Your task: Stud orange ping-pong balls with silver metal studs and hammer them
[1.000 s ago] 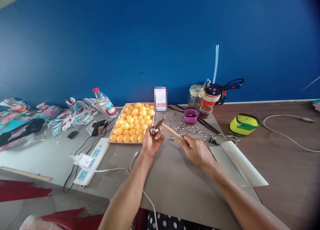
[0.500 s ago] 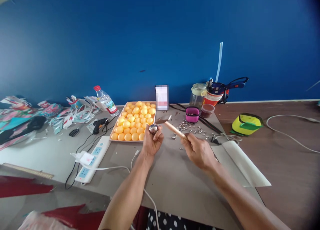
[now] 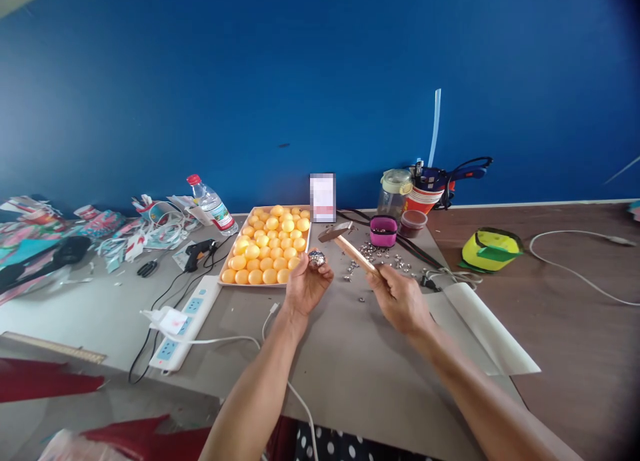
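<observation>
Between its fingertips my left hand (image 3: 306, 287) holds a shiny silver studded ball (image 3: 316, 258), part of which the fingers cover. My right hand (image 3: 400, 297) is closed round the wooden handle of a hammer (image 3: 357, 253). The metal hammer head is just above and to the right of the ball, apart from it. Small silver metal pieces (image 3: 373, 253) lie scattered on the table behind my hands, near a magenta container (image 3: 383, 231). To the left is a tray (image 3: 224, 284) full of orange-yellow balls.
A power strip (image 3: 185, 327) with white cables lies at the left, near a glue gun (image 3: 199, 253) and a water bottle (image 3: 215, 207). A clear jar (image 3: 394, 194) and a red-striped cup (image 3: 423, 197) stand at the back. Rightward are a white sheet (image 3: 493, 331) and a yellow container (image 3: 491, 249).
The hammer head has lifted slightly and turned above the ball. My left hand has shifted a little right, and the ball sits differently in its fingers.
</observation>
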### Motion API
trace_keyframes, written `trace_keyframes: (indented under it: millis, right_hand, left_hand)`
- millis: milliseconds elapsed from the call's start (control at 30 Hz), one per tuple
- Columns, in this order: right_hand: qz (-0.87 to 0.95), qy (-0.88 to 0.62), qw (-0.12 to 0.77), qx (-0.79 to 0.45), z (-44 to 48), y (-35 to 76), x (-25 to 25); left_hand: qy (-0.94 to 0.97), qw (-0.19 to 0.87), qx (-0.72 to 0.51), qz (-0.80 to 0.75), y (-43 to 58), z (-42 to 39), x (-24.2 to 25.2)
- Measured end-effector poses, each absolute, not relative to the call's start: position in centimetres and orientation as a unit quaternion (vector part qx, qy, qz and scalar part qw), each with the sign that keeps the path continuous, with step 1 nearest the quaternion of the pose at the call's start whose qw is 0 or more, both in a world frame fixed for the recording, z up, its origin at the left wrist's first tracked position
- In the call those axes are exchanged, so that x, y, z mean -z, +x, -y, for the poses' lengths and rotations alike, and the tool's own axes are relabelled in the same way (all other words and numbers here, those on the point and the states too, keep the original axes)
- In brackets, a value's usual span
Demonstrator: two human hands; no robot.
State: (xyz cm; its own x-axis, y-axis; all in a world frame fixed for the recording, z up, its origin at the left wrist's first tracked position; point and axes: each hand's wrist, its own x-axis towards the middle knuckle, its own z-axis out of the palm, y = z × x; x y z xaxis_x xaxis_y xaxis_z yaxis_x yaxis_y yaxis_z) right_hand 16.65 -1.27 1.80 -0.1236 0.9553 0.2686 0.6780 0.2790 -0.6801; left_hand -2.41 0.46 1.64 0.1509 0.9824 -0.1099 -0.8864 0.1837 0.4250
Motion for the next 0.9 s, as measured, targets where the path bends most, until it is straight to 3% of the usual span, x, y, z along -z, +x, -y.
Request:
trace_keyframes:
  millis: [300, 500, 700, 900]
  right_hand:
    - [0.733, -0.567, 0.34, -0.161, 1.43, 16.56, -1.8]
    - [0.763, -0.58, 0.234, -0.164, 1.41, 16.06, -1.65]
    - [0.737, -0.557, 0.329, -0.198, 1.33, 16.79, -2.12]
    - [0.761, -0.571, 0.247, -0.185, 1.29, 16.59, -2.17]
  left_hand:
    - [0.148, 0.733, -0.618, -0.244, -2.41, -0.75, -1.21]
    - [0.143, 0.723, -0.623, -0.264, -2.27, -0.9, -0.8]
    - [0.152, 0.727, -0.622, -0.248, -2.45, -0.85, -1.06]
    - [0.148, 0.719, -0.631, -0.25, -2.37, -0.74, -1.3]
